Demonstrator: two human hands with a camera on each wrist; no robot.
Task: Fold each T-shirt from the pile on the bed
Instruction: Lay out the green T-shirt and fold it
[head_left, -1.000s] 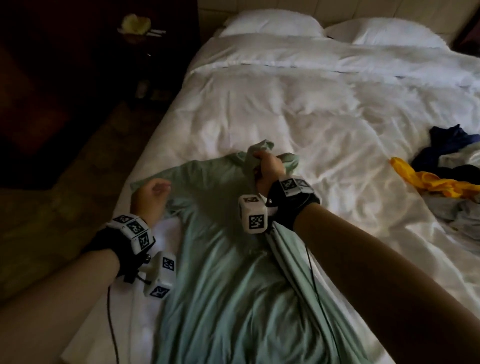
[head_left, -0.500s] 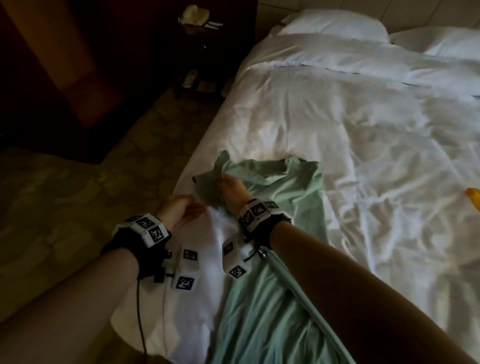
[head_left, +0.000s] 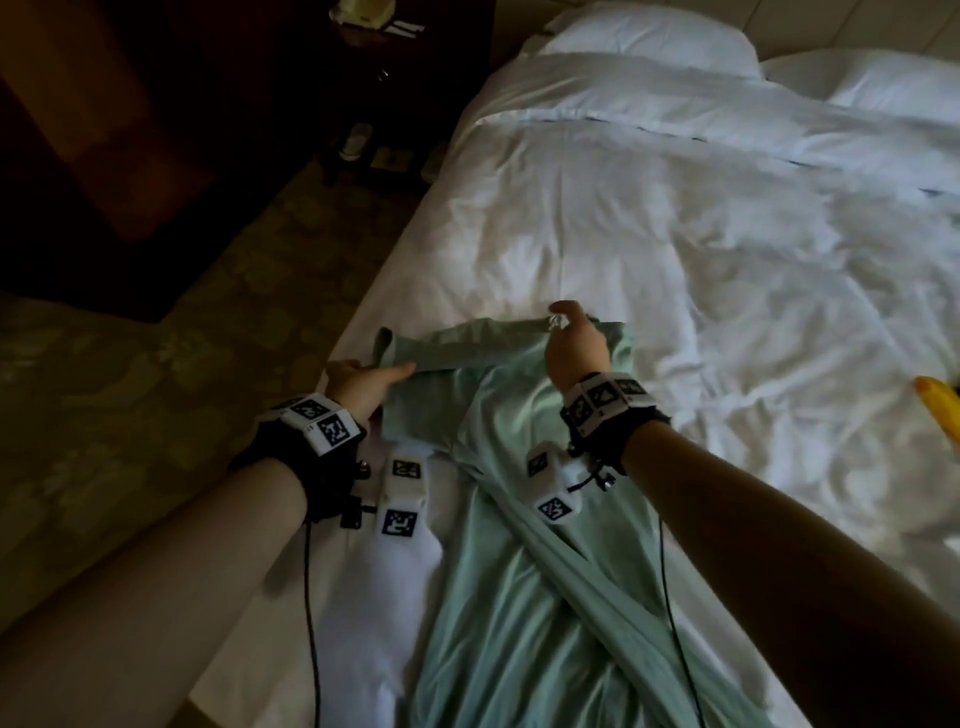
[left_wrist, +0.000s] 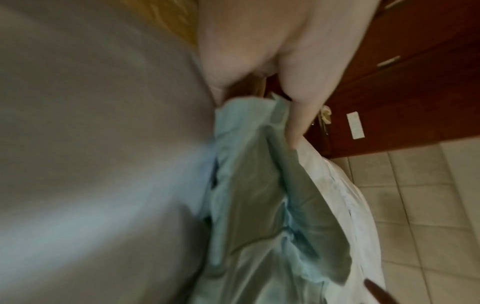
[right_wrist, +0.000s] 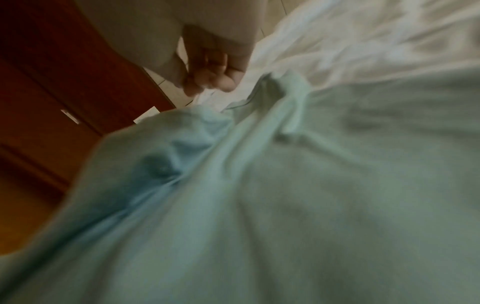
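Beneath the fingers of the left hand (head_left: 363, 382), the sleeve edge of the pale green T-shirt (head_left: 519, 597) is pinched near the side of the bed (head_left: 675, 234). Since a second ago the far side has been carried across and laid over the body. The right hand (head_left: 574, 345) has been freed, its fingers loosely curled and grasping nothing, just above the collar. One lengthwise fold is judged done; the sleeve remains to be tucked.

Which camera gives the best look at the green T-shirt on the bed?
The head view: it shows the green T-shirt laid along the bed's edge, top part folded across. Both wrist views show only blurred close-up folds of its fabric.
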